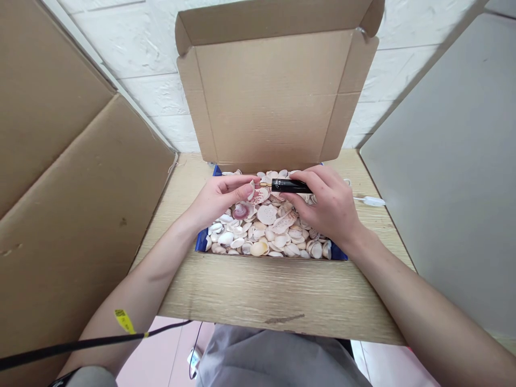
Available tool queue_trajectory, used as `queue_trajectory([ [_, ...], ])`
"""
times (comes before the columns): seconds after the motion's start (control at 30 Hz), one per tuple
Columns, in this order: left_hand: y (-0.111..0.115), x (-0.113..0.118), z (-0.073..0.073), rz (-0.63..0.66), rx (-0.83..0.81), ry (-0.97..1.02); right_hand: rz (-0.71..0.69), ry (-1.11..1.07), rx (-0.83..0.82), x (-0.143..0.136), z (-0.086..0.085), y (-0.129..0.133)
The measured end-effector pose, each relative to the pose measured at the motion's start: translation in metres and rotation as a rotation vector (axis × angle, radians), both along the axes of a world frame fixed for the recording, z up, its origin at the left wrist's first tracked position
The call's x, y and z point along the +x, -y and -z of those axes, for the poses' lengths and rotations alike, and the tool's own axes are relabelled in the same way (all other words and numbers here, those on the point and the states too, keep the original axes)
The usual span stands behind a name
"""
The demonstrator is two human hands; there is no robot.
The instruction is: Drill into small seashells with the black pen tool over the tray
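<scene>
Between the thumb and fingers of my left hand (226,196) a small pale seashell (252,190) is pinched, standing on edge. My right hand (328,201) grips a black pen-shaped mini drill (291,186), held level and pointing left. Its brass-coloured chuck carries a thin bit whose tip is at the shell; I cannot tell whether it has gone through. Both hands are above an open cardboard box (274,257) with blue inner sides, filled with many loose shells (266,215) in white, cream and pinkish tones. A purple-ringed shell (241,210) lies just below my left fingers.
The box lid (274,97) stands up against the white brick wall (133,59). Cardboard panels (80,215) rise on the left, a grey panel (451,161) on the right. A white cable piece (373,201) lies on the wooden table (258,290). A black cable (80,344) crosses my left arm.
</scene>
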State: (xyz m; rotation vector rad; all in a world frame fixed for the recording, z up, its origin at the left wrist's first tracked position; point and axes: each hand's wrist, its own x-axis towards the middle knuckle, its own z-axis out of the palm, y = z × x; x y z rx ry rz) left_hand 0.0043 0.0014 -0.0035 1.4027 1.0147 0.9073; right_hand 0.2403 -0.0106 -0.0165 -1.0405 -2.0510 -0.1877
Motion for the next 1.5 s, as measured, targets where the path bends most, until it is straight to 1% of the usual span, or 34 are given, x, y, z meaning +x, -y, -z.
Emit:
queue_trajectory([
  [0.13,-0.0024,-0.0023,0.003,-0.029,0.035,0.008,0.054,-0.002,-0.03,-0.0001,0.0004,0.0012],
  [0.3,-0.0025,-0.0034,0.004,-0.032,0.072,-0.005,0.118,0.02,-0.075,-0.0005,0.002,0.0007],
  [0.5,-0.0014,-0.0052,0.0044,0.046,0.089,0.024,0.191,0.053,-0.122,0.0006,0.0047,-0.0018],
  [0.57,-0.0012,-0.0059,0.0047,0.059,0.085,0.035,0.185,0.066,-0.134,0.0012,0.0057,-0.0021],
  [0.7,-0.0018,-0.0061,0.005,0.046,0.065,0.076,0.129,0.092,-0.174,0.0019,0.0072,-0.0022],
  [0.77,-0.0024,-0.0059,0.0052,0.042,0.057,0.087,0.115,0.097,-0.162,0.0015,0.0073,-0.002],
  [0.93,-0.0027,-0.0061,0.0052,0.049,0.04,0.061,0.122,0.104,-0.086,-0.0012,0.0047,-0.0012],
  [1.2,-0.0034,-0.0064,0.0054,0.033,0.056,0.059,0.117,0.165,-0.126,-0.0013,0.0039,-0.0016],
  [1.33,-0.004,-0.006,0.0061,0.034,0.049,0.063,0.084,0.143,-0.129,-0.0006,0.0043,-0.0007],
  [1.5,-0.0037,-0.0062,0.0052,0.056,0.067,0.029,0.09,0.087,-0.123,0.0005,0.0056,-0.0006],
])
